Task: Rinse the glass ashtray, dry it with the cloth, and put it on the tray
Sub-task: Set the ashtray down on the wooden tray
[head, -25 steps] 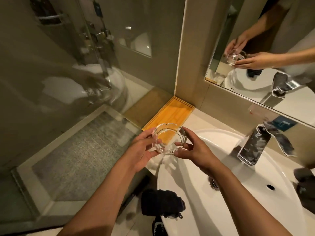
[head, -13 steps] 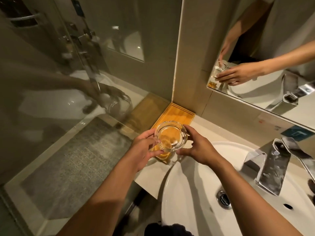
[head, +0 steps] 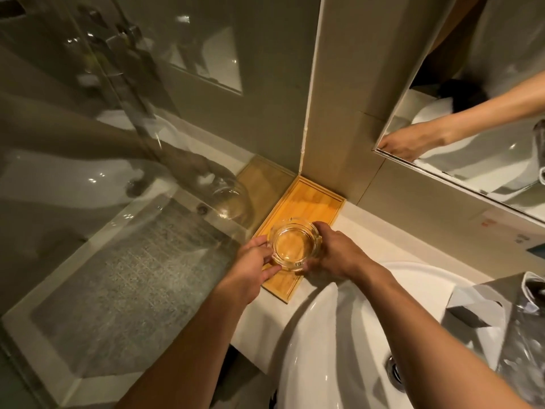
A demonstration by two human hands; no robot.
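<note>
- Ashtray [head: 295,246] has moved from above the counter edge to over the near end of the tray [head: 312,202].
- Left hand [head: 253,261] and right hand [head: 336,255] grasp its rim from opposite sides, fingers curled.

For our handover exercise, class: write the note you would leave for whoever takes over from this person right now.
Left hand: fingers on the glass ashtray's left side.
Right hand: gripping its right side.
Ashtray: upright, over the near half of the wooden tray in the corner beside the basin; whether it touches the tray is unclear.
Cloth: not in view.
Done: carried to the tray; rinsing and drying cannot be confirmed.
Left: set it down and let go.
</note>
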